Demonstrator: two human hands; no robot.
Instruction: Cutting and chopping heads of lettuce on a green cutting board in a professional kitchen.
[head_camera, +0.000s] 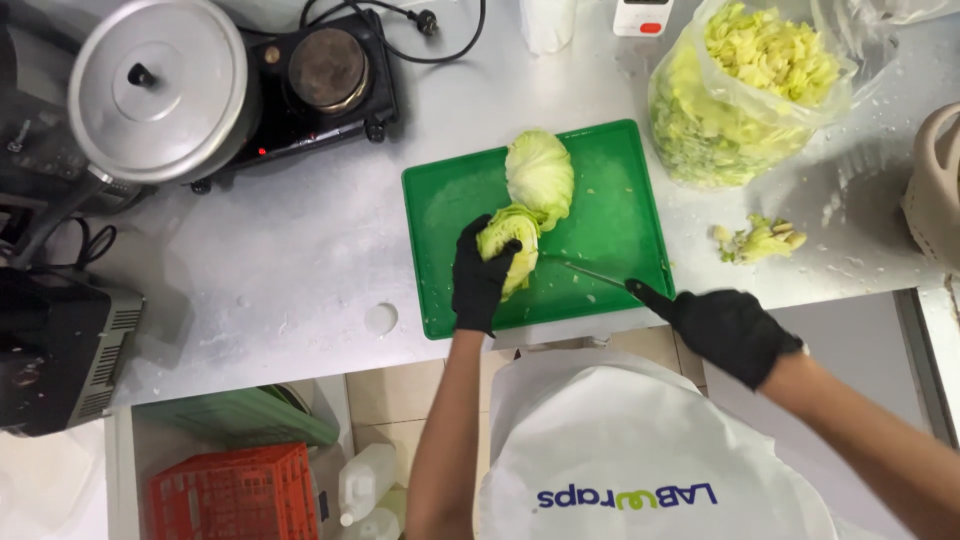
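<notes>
The left hand (482, 283), gloved in black, is pressing down on a cabbage wedge (508, 258) near the front edge of the green cutting board (610, 190), fingers curled over its top to steady it against the blade. The right hand (728, 330), also gloved, is wrapping closed around the handle of a knife (592, 272) at the board's front right corner, its blade pointing toward the wedge. A second cabbage piece (541, 176) is lying toward the board's back edge, just behind the wedge. A clear bag of chopped cabbage (745, 95) is standing beyond the board's right edge, with trimmings (760, 240) beside it.
</notes>
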